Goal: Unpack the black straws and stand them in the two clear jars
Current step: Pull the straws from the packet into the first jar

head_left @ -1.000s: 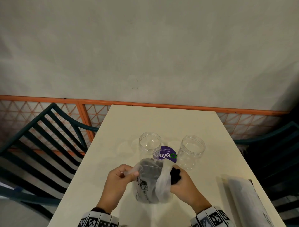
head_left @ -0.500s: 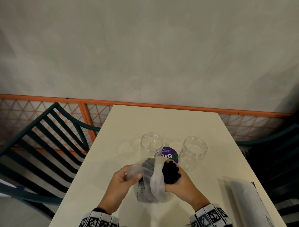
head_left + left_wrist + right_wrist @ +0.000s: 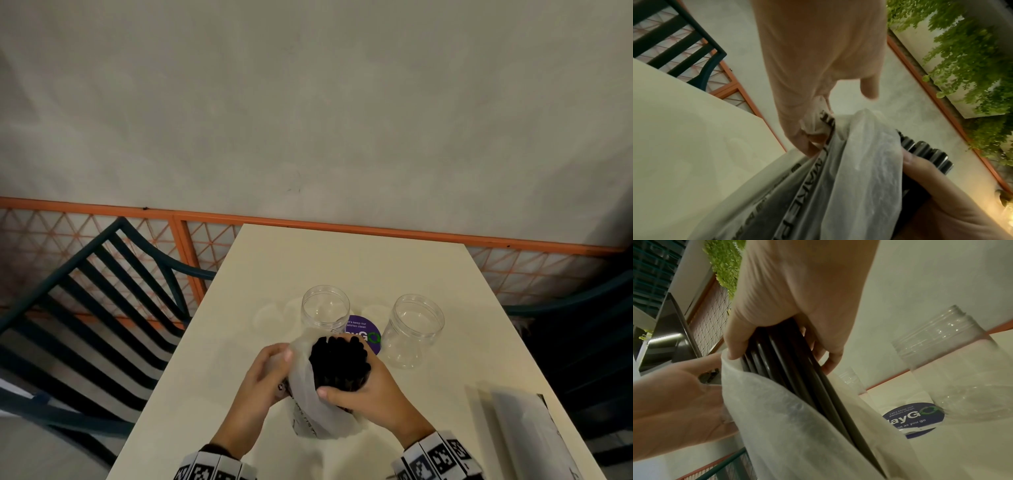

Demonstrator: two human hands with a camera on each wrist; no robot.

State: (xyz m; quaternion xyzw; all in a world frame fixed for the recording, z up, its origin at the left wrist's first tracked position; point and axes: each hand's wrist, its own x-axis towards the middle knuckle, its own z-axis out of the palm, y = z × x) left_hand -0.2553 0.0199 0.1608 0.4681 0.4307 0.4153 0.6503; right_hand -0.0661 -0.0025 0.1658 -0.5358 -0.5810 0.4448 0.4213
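Note:
A bundle of black straws (image 3: 339, 365) sticks up out of a translucent white plastic bag (image 3: 310, 407) at the table's near middle. My right hand (image 3: 363, 387) grips the bundle, thumb on the near side; the right wrist view shows the straws (image 3: 789, 368) running down into the bag (image 3: 789, 426). My left hand (image 3: 267, 370) pinches the bag's crumpled plastic (image 3: 818, 125) on the left side. Two clear jars stand upright and open just beyond the hands: the left jar (image 3: 325, 310) and the right jar (image 3: 412, 329), both holding nothing.
A round purple sticker (image 3: 364, 330) lies on the cream table (image 3: 342, 260) between the jars. Another whitish package (image 3: 534, 431) lies at the near right. Dark slatted chairs (image 3: 85, 308) flank the table; an orange mesh railing (image 3: 342, 228) runs along the far edge.
The straw bundle has come further up out of the bag in my right hand, while my left hand has drawn the bag's plastic down and to the left.

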